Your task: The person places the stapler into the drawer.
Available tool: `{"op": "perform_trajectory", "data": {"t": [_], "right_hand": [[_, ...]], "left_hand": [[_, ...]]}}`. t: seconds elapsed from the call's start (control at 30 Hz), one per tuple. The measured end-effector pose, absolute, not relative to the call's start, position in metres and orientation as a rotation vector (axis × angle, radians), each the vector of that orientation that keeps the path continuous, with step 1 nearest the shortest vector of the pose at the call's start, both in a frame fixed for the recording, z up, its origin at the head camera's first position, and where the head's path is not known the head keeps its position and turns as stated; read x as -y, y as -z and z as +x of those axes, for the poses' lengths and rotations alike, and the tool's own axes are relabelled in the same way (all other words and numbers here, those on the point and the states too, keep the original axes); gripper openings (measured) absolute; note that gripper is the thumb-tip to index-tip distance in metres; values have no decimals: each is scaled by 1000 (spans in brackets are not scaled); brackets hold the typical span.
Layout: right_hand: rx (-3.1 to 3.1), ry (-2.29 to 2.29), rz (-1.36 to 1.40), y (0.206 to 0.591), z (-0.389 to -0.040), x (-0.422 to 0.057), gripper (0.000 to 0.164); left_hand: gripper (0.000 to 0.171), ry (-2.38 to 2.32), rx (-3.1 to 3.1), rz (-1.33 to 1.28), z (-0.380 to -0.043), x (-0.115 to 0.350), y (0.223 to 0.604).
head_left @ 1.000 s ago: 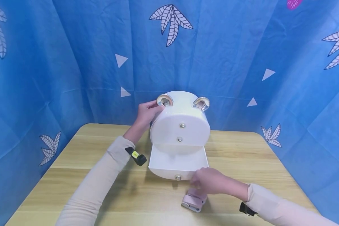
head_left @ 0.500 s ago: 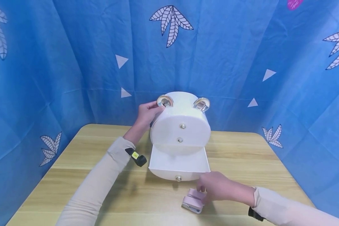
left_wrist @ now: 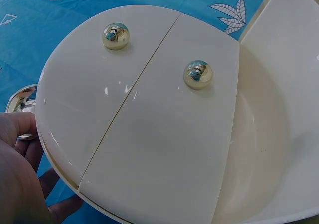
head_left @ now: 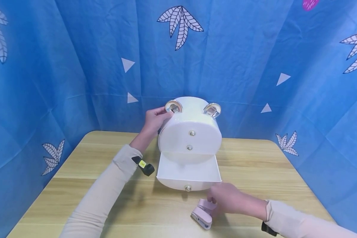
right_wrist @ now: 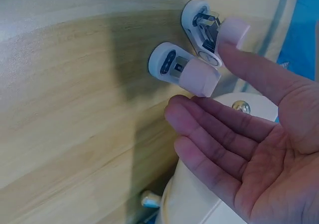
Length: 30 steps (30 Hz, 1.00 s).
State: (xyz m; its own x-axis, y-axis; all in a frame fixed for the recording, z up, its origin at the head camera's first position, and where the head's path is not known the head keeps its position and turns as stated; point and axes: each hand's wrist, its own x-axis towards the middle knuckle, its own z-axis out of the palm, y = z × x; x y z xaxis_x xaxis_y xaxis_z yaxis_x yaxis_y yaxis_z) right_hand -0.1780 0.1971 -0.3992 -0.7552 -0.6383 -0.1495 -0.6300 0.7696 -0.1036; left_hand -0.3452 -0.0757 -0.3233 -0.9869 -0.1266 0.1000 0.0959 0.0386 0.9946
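Note:
A white round-fronted storage box point(head_left: 193, 109) with two shiny ear-like ornaments stands on the table, its lowest drawer point(head_left: 187, 167) pulled out. My left hand point(head_left: 156, 119) braces the box's left side, thumb by the left ornament point(head_left: 174, 106), fingers spread along the edge. In front of the drawer lie two small pink-and-white gadgets resembling mini staplers, a nearer one point(head_left: 201, 218) and a farther one point(head_left: 207, 204). My right hand point(head_left: 226, 198) is beside them. In the right wrist view, its thumb reaches one gadget point(right_wrist: 234, 32) and its extended fingertips meet the other point(right_wrist: 199, 77).
Gold knobs point(left_wrist: 115, 36) mark the two closed upper drawers. Inside, the pulled-out drawer shows only its white floor. A blue patterned cloth point(head_left: 241, 66) surrounds the wood-grain table point(head_left: 250, 158) at the back and both sides.
My right hand has drawn slightly right from the drawer's front corner, uncovering more of the pink gadgets. The nearer gadget has turned a little toward me. Left hand and box stay put.

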Motion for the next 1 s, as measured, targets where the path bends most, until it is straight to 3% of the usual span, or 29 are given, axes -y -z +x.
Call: {"op": "perform_trajectory", "data": {"t": [0.13, 0.4, 0.77, 1.0], "right_hand": [[-2807, 66, -1017, 402, -178, -196, 21], [-2826, 65, -989, 404, -177, -199, 45], [-2717, 98, -1017, 379, -181, -217, 29], [-2719, 224, -1105, 346, -186, -228, 29]], "left_hand": [[45, 2077, 2142, 24, -345, 76, 323], [45, 2084, 2145, 41, -348, 76, 324], [46, 2092, 2150, 43, -348, 77, 325], [46, 2090, 2137, 29, -348, 77, 326]]}}
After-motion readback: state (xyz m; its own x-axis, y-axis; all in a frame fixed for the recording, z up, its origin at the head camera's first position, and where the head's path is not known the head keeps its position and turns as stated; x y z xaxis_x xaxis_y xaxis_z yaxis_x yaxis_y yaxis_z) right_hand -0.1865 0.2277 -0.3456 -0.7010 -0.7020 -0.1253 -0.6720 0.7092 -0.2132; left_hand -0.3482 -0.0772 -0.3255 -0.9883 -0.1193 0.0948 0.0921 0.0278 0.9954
